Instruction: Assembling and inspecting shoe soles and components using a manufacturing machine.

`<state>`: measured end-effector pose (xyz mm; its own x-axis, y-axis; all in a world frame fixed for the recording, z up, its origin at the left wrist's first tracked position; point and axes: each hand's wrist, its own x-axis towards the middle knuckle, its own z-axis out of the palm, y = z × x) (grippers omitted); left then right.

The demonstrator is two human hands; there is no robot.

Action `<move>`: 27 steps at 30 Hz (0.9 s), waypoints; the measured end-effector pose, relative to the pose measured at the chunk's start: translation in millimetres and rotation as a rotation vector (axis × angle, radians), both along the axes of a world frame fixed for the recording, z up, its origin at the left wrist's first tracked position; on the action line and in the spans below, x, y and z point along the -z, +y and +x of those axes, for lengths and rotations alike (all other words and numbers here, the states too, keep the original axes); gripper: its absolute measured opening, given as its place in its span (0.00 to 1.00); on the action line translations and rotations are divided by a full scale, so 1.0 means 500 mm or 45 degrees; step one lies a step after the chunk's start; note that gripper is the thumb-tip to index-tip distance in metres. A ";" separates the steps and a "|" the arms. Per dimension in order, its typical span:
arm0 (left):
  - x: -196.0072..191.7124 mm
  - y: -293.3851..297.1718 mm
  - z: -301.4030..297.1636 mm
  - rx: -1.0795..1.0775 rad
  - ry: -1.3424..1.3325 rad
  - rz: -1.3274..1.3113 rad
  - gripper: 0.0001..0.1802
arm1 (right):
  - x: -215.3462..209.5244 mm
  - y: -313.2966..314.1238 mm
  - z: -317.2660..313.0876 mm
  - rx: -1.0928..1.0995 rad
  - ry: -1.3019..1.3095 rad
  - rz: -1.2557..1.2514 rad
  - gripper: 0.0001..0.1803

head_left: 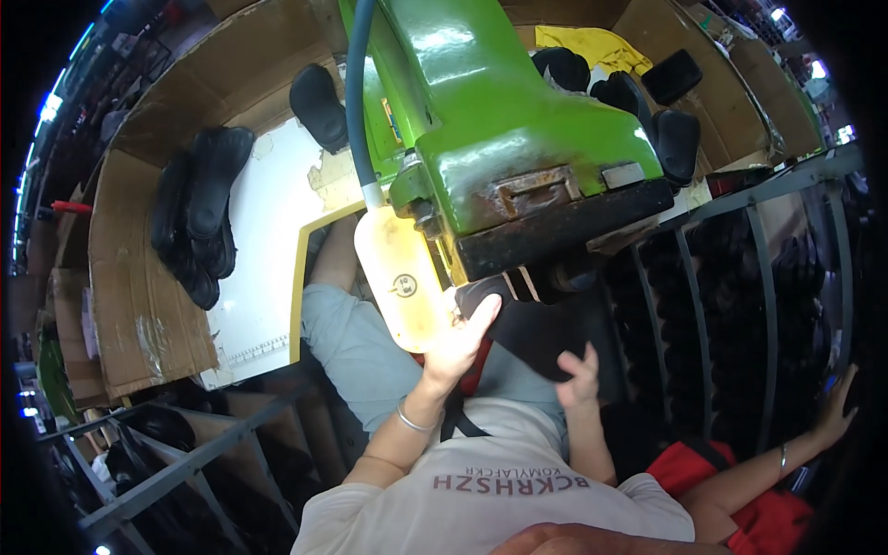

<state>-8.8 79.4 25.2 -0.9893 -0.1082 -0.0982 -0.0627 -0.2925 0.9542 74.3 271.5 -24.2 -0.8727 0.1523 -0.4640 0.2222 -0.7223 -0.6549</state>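
My left hand [460, 340] is closed on a black shoe [483, 294] below the head of a green machine [518, 120]. Its thumb lies along the near side, while its fingers are partly hidden behind a bright, pale yellow lamp [402, 277]. The shoe's far part disappears under the machine's dark lower edge, where two light stripes show. My right hand [580, 379] is raised to the right of the shoe, fingers apart, with nothing visible in it. A dark surface lies just beyond its fingertips.
A white worktop [254, 287] with cardboard walls surrounds the machine. Black soles [217, 185] lie stacked at left, others at far right beside a yellow cloth [592, 51]. Metal racks [694, 305] stand at both sides. Another person's hand [835, 407] reaches in at right.
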 end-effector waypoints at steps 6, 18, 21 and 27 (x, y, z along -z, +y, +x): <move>0.028 -0.036 -0.002 0.099 0.095 -0.098 0.10 | -0.056 0.043 -0.135 0.146 0.236 0.267 0.23; 0.033 -0.194 0.063 -0.140 0.037 0.344 0.13 | -0.094 -0.088 -0.198 -0.164 0.326 0.288 0.17; 0.066 -0.210 0.084 -0.101 -0.012 0.273 0.14 | -0.088 -0.093 -0.198 -0.152 0.366 0.307 0.17; 0.016 -0.158 0.047 0.075 0.057 -0.081 0.15 | -0.084 -0.062 -0.216 0.118 0.415 0.150 0.21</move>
<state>14.9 0.5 17.1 -0.9973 -0.0543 -0.0489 -0.0353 -0.2285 0.9729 -33.7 240.3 17.7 -0.9519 0.2735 -0.1378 -0.0753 -0.6451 -0.7604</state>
